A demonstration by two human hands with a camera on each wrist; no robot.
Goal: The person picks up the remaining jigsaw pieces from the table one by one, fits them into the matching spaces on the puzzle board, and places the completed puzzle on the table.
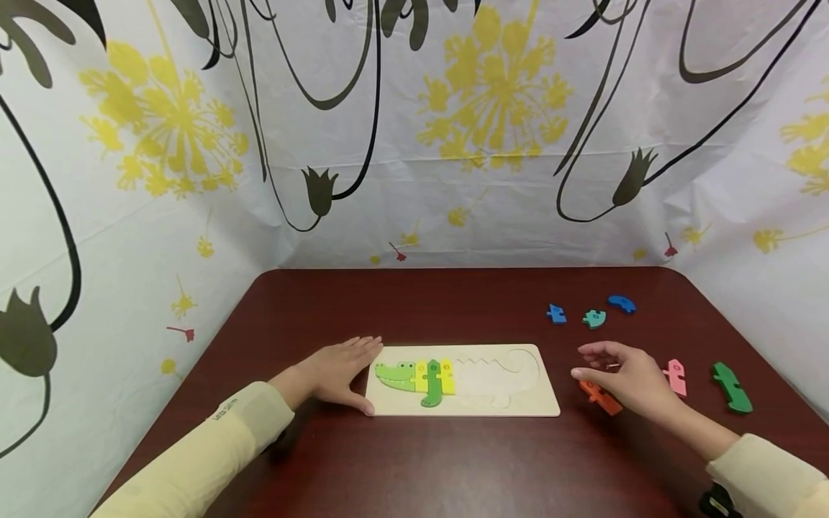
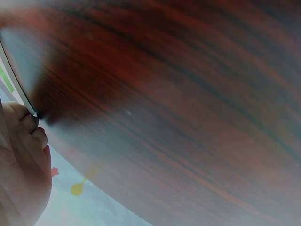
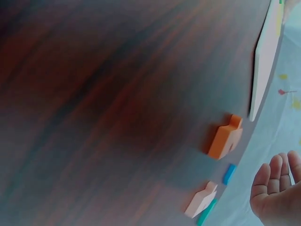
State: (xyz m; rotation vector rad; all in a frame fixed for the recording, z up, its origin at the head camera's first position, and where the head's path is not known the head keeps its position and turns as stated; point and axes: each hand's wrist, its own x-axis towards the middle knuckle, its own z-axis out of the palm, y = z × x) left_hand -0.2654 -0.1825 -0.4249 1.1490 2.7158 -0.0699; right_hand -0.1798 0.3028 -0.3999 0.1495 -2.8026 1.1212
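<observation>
A pale wooden puzzle board (image 1: 476, 404) lies flat on the table. On its left half sit a green crocodile-head piece (image 1: 396, 376), two yellow pieces and, between those, a green leg piece (image 1: 432, 385). Along the board's left edge rests my left hand (image 1: 337, 368), fingers extended and thumb at the near corner. My right hand (image 1: 631, 375), holding nothing, hovers over an orange puzzle piece (image 1: 604, 400), its fingers loosely bent and apart from the thumb. In the right wrist view, the orange piece (image 3: 225, 139) lies on the table, apart from the hand (image 3: 277, 188).
Right of the right hand lie a pink puzzle piece (image 1: 676, 377) and a green one (image 1: 732, 388). Farther back are a small blue piece (image 1: 556, 314), a teal piece (image 1: 594, 319) and a curved blue piece (image 1: 622, 303). A flower-printed cloth (image 1: 388, 144) hangs behind the dark red table (image 1: 401, 309).
</observation>
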